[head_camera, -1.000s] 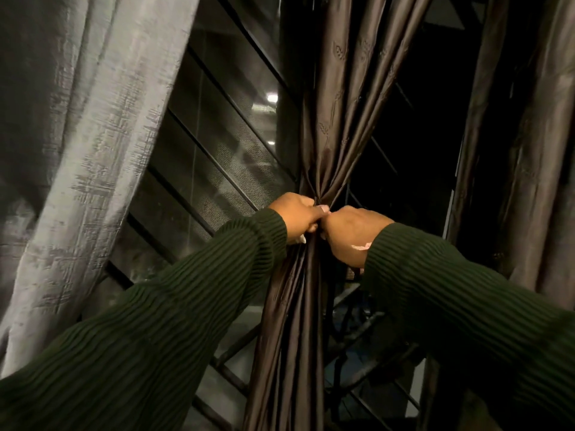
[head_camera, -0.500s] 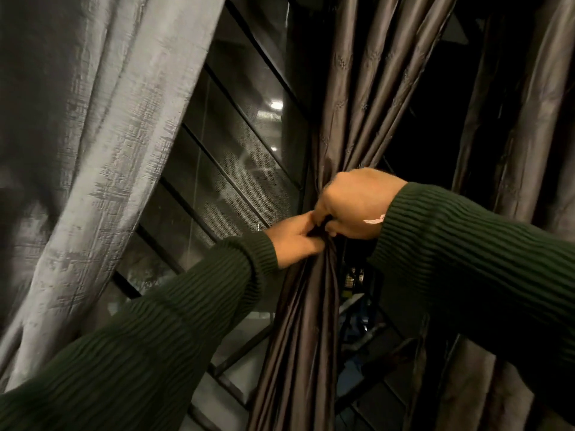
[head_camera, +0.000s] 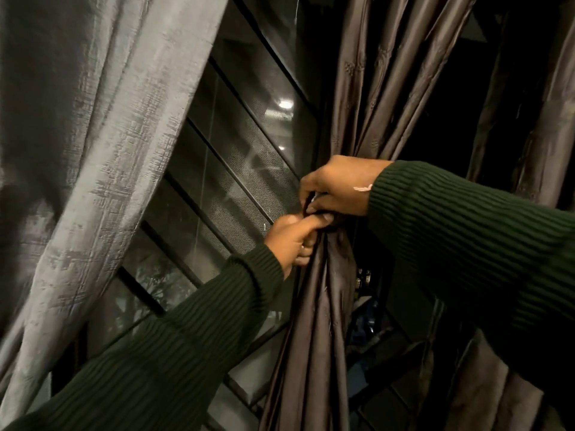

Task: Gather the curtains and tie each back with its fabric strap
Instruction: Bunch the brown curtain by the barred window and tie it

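Ahead of me a barred window (head_camera: 236, 169) fills the middle of the view, with a pale grey curtain (head_camera: 124, 150) hanging loose at the left and more dark drapery (head_camera: 547, 126) at the far right. Between them the brown satin curtain (head_camera: 367, 98) is gathered into a tight waist just right of centre, fanning out above and below. My right hand (head_camera: 339, 185) curls down over that waist from above, its fingers pinching dark fabric, and my left hand (head_camera: 292, 241) grips the bunch just below, thumb pressed to the same spot. I judge that I am mid-tie on this curtain; the strap itself I cannot make out among the dark folds. Next I would need to draw the ends snug while keeping the bunch squeezed, then check that it holds.
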